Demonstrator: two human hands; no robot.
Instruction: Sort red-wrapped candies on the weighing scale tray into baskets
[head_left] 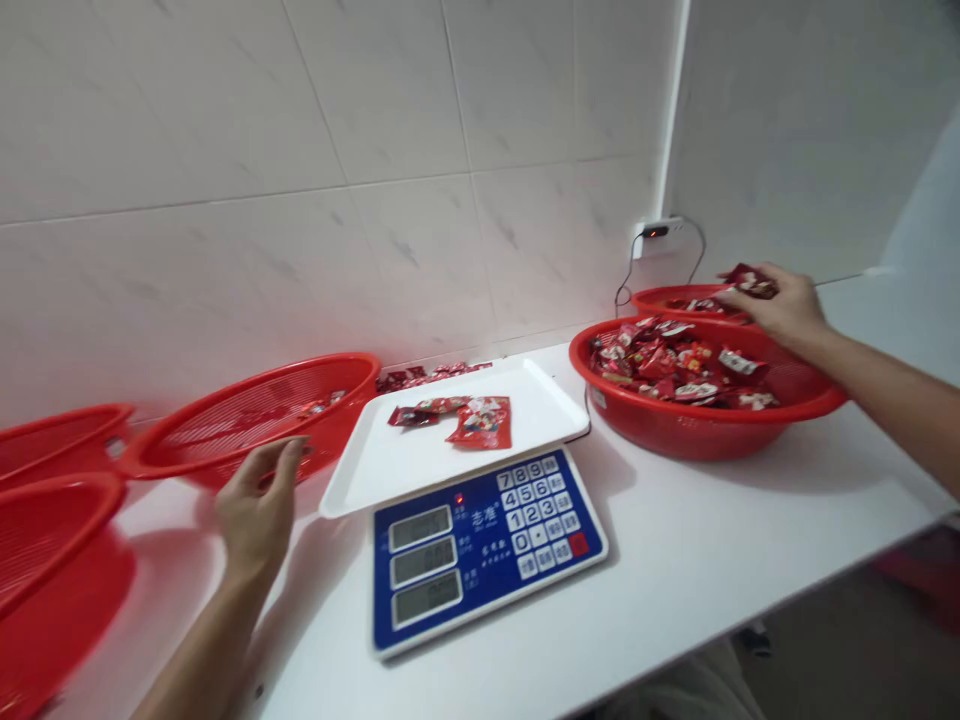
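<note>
My right hand [787, 303] is closed on red-wrapped candies [750, 281], held above the rear red basket [652, 297] at the right. In front of that basket, a larger red basket [675, 432] is heaped with wrapped candies [660, 365]. My left hand [259, 500] hovers by the front of a red mesh basket [247, 400], thumb and fingers drawn together; what they pinch, if anything, I cannot make out. Between my hands stands a digital scale [487, 545] with a white tray [375, 465]. A few red packets [484, 422] lie on the tray.
More red baskets [56, 540] stand at the far left. Behind the scale, a row of red packets [435, 374] lies along the tiled wall [405, 230]. A power socket [656, 235] with cables is on the wall. The white table's front edge [712, 637] runs along the lower right.
</note>
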